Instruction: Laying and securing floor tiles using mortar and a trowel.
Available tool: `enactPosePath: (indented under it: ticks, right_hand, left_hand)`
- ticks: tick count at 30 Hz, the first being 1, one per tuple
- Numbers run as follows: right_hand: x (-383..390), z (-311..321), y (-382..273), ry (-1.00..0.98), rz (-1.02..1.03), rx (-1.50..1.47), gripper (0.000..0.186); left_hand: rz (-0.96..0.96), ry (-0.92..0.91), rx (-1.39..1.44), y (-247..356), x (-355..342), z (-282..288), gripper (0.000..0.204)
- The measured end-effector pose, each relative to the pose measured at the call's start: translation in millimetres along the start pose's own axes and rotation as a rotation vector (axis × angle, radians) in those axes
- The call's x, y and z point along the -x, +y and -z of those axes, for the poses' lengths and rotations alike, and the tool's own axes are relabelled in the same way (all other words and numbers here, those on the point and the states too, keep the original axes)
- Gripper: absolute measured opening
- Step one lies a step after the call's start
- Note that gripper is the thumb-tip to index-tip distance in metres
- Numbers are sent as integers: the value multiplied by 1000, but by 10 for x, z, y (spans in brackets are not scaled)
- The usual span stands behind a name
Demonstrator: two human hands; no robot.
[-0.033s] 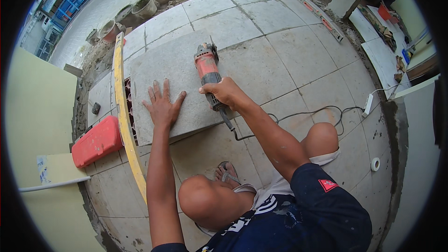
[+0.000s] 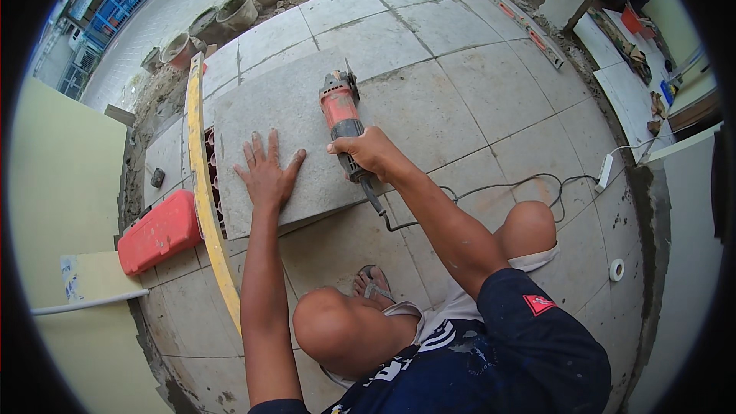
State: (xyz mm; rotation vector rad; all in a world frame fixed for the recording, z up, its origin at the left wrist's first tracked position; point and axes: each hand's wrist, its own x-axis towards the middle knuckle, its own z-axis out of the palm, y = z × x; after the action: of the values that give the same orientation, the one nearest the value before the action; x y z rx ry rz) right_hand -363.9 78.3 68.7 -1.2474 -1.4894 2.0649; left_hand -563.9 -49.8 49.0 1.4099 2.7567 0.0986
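Observation:
A large grey tile point(image 2: 264, 103) lies in front of me, its near edge raised over the tiled floor. My left hand point(image 2: 268, 175) rests flat on it with the fingers spread. In my right hand point(image 2: 363, 150) is a red and black angle grinder point(image 2: 340, 111), gripped by its rear body. The grinder lies over the tile's right part with its head pointing away from me. From its back end a black cord point(image 2: 373, 198) runs off to the right. Along the tile's left side stands a long yellow straightedge point(image 2: 201, 161).
Left of the straightedge lies a red case point(image 2: 159, 233). Several buckets point(image 2: 235, 11) line the far left edge of the floor. A red spirit level point(image 2: 527, 31) lies far right. Nearer are a white power strip point(image 2: 604, 173) and a roll of tape point(image 2: 616, 270).

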Motion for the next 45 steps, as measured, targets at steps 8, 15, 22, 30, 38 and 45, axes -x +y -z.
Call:
enactPosePath:
  ticks: [8, 15, 22, 30, 38, 45]
  right_hand:
    - [34, -6, 116, 34, 31, 64, 40]
    - [64, -8, 193, 25, 55, 58, 40]
    - [187, -15, 135, 16, 27, 45, 35]
    - [267, -24, 187, 11, 60, 16, 32]
    - [303, -7, 275, -2, 82, 36, 29]
    - [349, -13, 306, 11, 83, 21, 33]
  left_hand:
    - [-2, 21, 4, 2, -1, -6, 91]
    - [18, -18, 20, 3, -15, -5, 96]
    - [20, -20, 24, 8, -4, -3, 97]
    - [17, -14, 23, 10, -11, -5, 97]
    - [14, -8, 21, 16, 0, 4, 96]
    - [8, -2, 23, 22, 10, 8, 95]
